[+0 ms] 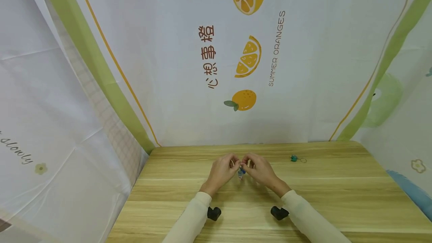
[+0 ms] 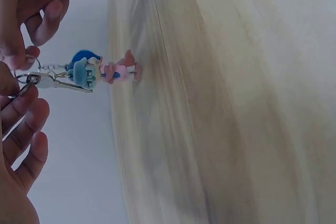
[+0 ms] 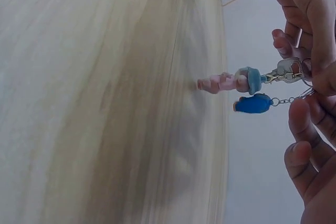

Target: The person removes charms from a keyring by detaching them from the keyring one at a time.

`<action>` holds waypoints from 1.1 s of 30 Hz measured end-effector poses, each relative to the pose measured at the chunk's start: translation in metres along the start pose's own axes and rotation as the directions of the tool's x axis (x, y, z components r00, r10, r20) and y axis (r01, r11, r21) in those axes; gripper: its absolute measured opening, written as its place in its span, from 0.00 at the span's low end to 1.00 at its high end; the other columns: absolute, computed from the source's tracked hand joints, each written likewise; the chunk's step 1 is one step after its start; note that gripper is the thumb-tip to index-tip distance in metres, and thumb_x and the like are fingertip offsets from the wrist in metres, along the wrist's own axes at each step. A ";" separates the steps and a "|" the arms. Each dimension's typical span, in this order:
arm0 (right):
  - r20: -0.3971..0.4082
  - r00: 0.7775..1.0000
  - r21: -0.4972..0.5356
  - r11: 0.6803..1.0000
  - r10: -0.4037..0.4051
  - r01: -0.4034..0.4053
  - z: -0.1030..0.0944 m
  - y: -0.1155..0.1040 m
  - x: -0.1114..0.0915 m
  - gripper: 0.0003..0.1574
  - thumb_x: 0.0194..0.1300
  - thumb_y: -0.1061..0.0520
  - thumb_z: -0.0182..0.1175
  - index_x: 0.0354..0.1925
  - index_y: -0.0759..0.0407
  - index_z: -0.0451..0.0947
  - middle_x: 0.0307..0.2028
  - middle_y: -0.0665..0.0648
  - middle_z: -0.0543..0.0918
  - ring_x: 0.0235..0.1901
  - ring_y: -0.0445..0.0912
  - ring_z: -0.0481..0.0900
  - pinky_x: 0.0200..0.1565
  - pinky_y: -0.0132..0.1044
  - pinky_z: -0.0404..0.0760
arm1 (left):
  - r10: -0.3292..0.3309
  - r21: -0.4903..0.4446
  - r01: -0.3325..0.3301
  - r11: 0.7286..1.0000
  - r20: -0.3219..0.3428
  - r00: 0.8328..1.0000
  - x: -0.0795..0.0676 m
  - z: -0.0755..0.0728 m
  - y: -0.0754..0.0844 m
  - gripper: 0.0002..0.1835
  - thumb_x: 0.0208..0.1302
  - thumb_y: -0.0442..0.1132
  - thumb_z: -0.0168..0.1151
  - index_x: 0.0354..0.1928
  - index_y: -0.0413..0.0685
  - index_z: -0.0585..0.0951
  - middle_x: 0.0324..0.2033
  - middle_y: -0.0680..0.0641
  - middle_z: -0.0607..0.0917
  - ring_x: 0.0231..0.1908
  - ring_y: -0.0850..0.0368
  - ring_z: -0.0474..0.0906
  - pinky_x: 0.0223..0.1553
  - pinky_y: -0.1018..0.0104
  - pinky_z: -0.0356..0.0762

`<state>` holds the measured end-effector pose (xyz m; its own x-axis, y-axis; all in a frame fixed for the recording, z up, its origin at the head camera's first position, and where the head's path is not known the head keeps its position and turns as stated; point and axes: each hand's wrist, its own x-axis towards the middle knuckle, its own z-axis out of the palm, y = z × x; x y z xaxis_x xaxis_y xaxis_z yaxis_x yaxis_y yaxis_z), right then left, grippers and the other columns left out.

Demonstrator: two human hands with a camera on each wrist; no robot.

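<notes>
In the head view my left hand (image 1: pixel 222 170) and right hand (image 1: pixel 260 170) meet above the wooden table. Between their fingertips hang small keychains. My left hand (image 2: pixel 21 145) pinches a metal key ring (image 2: pixel 21 88) that carries a key (image 2: pixel 65 84) and a pink figure with a pale teal hat (image 2: pixel 123 72). A blue charm (image 3: pixel 252 104) dangles beside the figure on a short chain. Its thin ring is pinched by my right hand (image 3: pixel 320 150). Fingers partly hide where the two rings come together.
A small teal keychain (image 1: pixel 294 158) with a ring lies on the table (image 1: pixel 337 190), toward the back right. Black wrist-worn devices (image 1: pixel 214 213) sit beneath both cuffs. White printed cloth (image 1: pixel 175 85) hangs behind and at the sides of the table.
</notes>
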<state>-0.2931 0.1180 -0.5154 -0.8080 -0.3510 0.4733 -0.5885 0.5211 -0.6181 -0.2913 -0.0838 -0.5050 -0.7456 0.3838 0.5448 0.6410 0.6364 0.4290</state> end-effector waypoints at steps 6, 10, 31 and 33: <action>-0.012 0.999 0.012 0.999 -0.039 0.039 0.000 -0.001 0.000 0.09 0.70 0.61 0.70 0.37 0.48 0.81 0.34 0.45 0.83 0.24 0.37 0.75 0.26 0.29 0.73 | -0.009 0.008 0.009 1.000 -0.020 1.000 -0.001 -0.001 -0.005 0.03 0.74 0.35 0.64 0.42 0.48 0.85 0.30 0.52 0.88 0.25 0.68 0.77 0.24 0.79 0.71; -0.020 0.999 0.015 0.999 -0.042 0.043 0.001 0.000 0.000 0.08 0.71 0.60 0.71 0.37 0.48 0.81 0.34 0.45 0.83 0.23 0.33 0.73 0.25 0.30 0.73 | -0.013 0.000 0.013 1.000 -0.015 1.000 -0.002 -0.003 -0.006 0.02 0.74 0.36 0.64 0.42 0.49 0.85 0.31 0.52 0.88 0.26 0.67 0.77 0.25 0.78 0.72; -0.005 0.999 -0.017 0.999 0.044 -0.044 0.001 -0.002 0.001 0.06 0.73 0.58 0.69 0.38 0.48 0.81 0.33 0.45 0.81 0.23 0.32 0.70 0.26 0.30 0.72 | 0.004 -0.045 -0.004 0.999 0.001 1.000 -0.001 -0.005 0.004 0.04 0.77 0.37 0.64 0.45 0.45 0.86 0.33 0.49 0.88 0.28 0.64 0.80 0.28 0.77 0.75; -0.007 0.999 -0.012 0.999 0.045 -0.045 0.001 -0.002 0.001 0.07 0.72 0.59 0.69 0.37 0.49 0.80 0.33 0.45 0.81 0.23 0.32 0.70 0.26 0.30 0.72 | 0.010 -0.040 -0.010 0.999 0.001 1.000 -0.001 -0.004 0.005 0.03 0.76 0.36 0.65 0.45 0.46 0.86 0.33 0.50 0.88 0.28 0.64 0.80 0.28 0.77 0.76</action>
<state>-0.2929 0.1163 -0.5145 -0.8334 -0.3219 0.4493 -0.5511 0.5457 -0.6312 -0.2868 -0.0837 -0.5008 -0.7396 0.3908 0.5480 0.6549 0.6057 0.4519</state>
